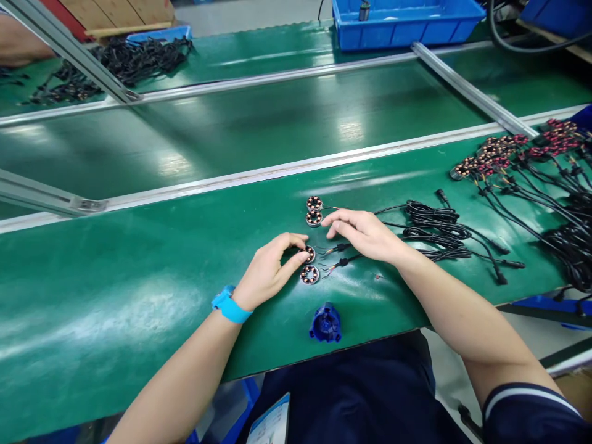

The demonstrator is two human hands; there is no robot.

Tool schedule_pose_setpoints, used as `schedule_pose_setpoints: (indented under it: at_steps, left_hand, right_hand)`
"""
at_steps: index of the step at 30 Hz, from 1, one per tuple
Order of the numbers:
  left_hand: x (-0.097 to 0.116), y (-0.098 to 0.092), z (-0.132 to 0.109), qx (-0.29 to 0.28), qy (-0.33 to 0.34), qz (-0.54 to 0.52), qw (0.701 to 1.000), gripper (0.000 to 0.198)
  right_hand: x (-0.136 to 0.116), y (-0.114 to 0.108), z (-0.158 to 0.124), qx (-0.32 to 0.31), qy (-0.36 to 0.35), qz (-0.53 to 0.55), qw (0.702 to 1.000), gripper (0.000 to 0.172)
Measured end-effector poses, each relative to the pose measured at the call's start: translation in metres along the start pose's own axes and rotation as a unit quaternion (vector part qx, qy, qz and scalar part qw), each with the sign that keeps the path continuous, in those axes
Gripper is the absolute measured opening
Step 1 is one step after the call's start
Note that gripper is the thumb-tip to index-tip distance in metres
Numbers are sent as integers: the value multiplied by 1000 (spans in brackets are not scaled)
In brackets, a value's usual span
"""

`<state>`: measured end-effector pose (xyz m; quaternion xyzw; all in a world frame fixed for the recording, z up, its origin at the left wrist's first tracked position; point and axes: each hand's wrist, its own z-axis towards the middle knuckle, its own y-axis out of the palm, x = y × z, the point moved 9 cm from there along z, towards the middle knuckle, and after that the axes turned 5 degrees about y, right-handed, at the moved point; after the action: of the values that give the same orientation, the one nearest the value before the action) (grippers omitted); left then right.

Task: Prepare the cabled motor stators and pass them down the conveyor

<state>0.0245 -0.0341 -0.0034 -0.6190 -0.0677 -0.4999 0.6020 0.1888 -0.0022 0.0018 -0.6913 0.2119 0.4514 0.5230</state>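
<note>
My left hand (271, 268), with a blue band on its wrist, has its thumb and fingers closed around a small motor stator (310, 253) with copper coils, partly hidden by the fingertips. Just below it lies another stator (309, 274), flat on the green table. Two more stators (314, 218) lie close together above. My right hand (363, 231) is palm down over the cables, its bent fingers apart and their tips just right of the upper pair. Black cables (435, 231) with thin wire ends run rightward from the stators. Nearest my body is a blue plastic fixture (326, 324).
At the right, a pile of stators (490, 157) with black cables (573, 240) covers the table. A metal rail (277, 172) crosses behind the work area. Farther back are a blue bin (407, 28) and a heap of black cables (134, 61). Another person's arm (21, 40) shows upper left.
</note>
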Motion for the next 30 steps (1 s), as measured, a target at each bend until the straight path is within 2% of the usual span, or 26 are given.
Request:
schedule_pose_setpoints:
  at_steps: [3,5,9,14,18,21,25,30]
  left_hand:
    - [-9,-7,17,22,-1,25,999,27]
    - [-10,-2,33,8,33,67,997,28]
    - [-14,8,55,10,69,116,991,16]
    - [-11,9,50,-6,80,67,995,15]
    - [-6,0,44,5,61,135,989,23]
    - [5,-1,40,9,92,203,975,22]
    - [15,-1,36,23,133,215,967,23]
    - [19,0,34,29,141,177,974,27]
  right_hand:
    - [-2,-23,0,110,-35,-29,993,24]
    - [-2,-25,3,137,-52,-90,985,32]
    - [2,-4,12,93,-71,-189,975,45]
    - [1,16,15,53,-94,-220,970,46]
    - [3,14,13,45,-73,-179,980,35]
    - [1,5,11,53,-55,-134,988,24]
    - [-1,-2,9,41,-31,-70,996,4]
    - [12,1,11,15,30,97,995,10]
